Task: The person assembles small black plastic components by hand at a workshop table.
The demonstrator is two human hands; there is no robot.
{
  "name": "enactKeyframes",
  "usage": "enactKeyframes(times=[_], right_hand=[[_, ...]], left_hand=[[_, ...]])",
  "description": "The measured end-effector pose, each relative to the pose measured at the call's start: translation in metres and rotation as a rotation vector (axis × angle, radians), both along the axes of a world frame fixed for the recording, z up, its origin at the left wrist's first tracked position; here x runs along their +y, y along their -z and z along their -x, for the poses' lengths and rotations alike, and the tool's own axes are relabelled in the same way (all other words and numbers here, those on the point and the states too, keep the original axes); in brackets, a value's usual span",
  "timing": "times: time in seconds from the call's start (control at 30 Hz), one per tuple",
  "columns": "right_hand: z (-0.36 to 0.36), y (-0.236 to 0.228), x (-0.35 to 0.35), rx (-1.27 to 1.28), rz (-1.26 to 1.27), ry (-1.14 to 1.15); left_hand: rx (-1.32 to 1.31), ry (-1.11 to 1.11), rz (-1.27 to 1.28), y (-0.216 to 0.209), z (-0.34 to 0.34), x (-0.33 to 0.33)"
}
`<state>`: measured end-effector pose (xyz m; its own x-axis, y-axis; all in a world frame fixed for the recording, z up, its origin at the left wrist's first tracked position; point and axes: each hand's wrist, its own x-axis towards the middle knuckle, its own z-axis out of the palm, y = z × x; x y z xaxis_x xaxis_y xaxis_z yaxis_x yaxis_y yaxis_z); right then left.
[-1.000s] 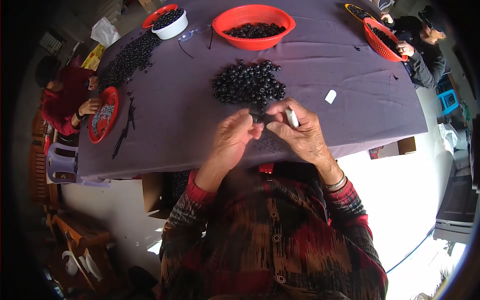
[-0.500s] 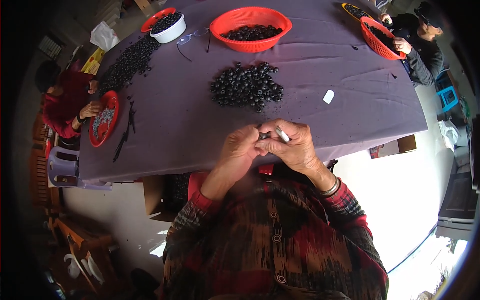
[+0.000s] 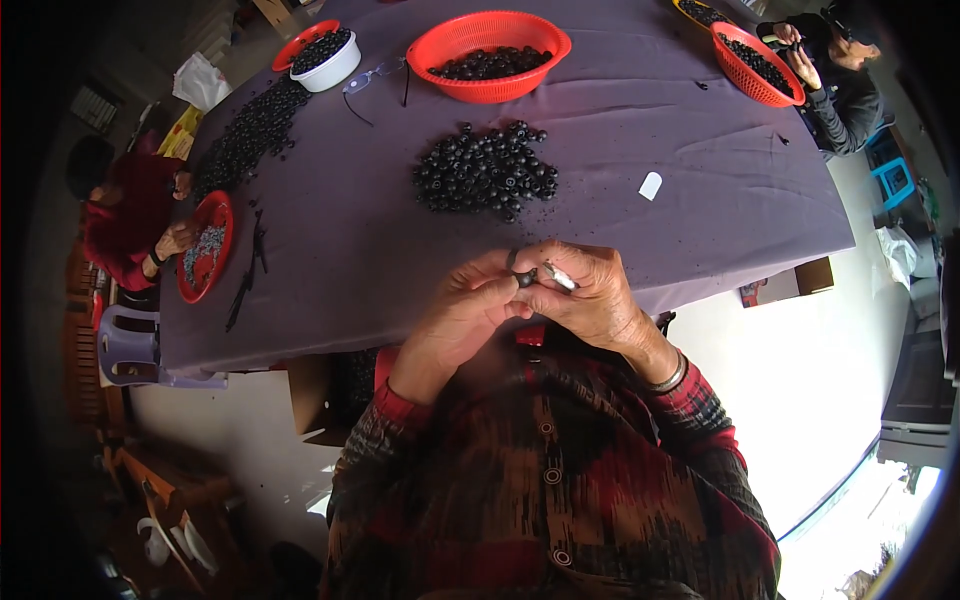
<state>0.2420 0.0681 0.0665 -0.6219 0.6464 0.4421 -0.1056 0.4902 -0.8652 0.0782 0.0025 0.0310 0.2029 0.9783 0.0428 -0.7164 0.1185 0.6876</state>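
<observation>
Just off the table's near edge, my two hands meet in front of me. The thumb and fingers of my left hand point(image 3: 468, 302) pinch a small black round piece point(image 3: 525, 279). My right hand point(image 3: 595, 298) is closed on a small white tool point(image 3: 561, 277), whose exact kind I cannot make out; its fingertips reach the black piece. Beyond my hands, a pile of similar black round pieces point(image 3: 485, 170), some with a hole showing, lies on the purple-grey tablecloth point(image 3: 350, 230). Fine dark crumbs are scattered beside the pile.
A red basket point(image 3: 425, 55) of black pieces stands behind the pile. At left are a white bowl point(image 3: 330, 73), eyeglasses point(image 3: 375, 74), a red tray point(image 3: 222, 262) and a co-worker point(image 3: 130, 215). Another co-worker point(image 3: 845, 95) sits far right by a red basket point(image 3: 775, 93). A white tag point(image 3: 650, 186) lies at right.
My left fingers have shifted around the black piece, which shows more now. The white tool has turned slightly in my right hand. The co-worker at right has lifted both hands off the basket.
</observation>
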Motion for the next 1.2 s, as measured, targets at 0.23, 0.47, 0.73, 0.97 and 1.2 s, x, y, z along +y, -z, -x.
enactKeyframes(times=[0.23, 0.47, 0.73, 0.97, 1.2], right_hand=[[-0.009, -0.005, -0.002, -0.037, 0.079, 0.036], [-0.006, -0.005, -0.009, -0.032, -0.083, -0.01], [0.0, 0.001, -0.009, 0.006, -0.132, -0.066], [-0.001, 0.005, -0.011, -0.024, -0.114, -0.058], [-0.001, 0.006, -0.012, 0.019, -0.094, -0.08]], left_hand=[[0.077, -0.181, -0.062, -0.008, 0.003, -0.003], [0.101, -0.389, -0.127, -0.017, 0.005, -0.005], [0.127, -0.298, -0.219, -0.012, 0.004, -0.005], [0.107, -0.351, -0.135, -0.018, -0.003, -0.006], [0.084, -0.332, -0.157, -0.015, 0.0, -0.008]])
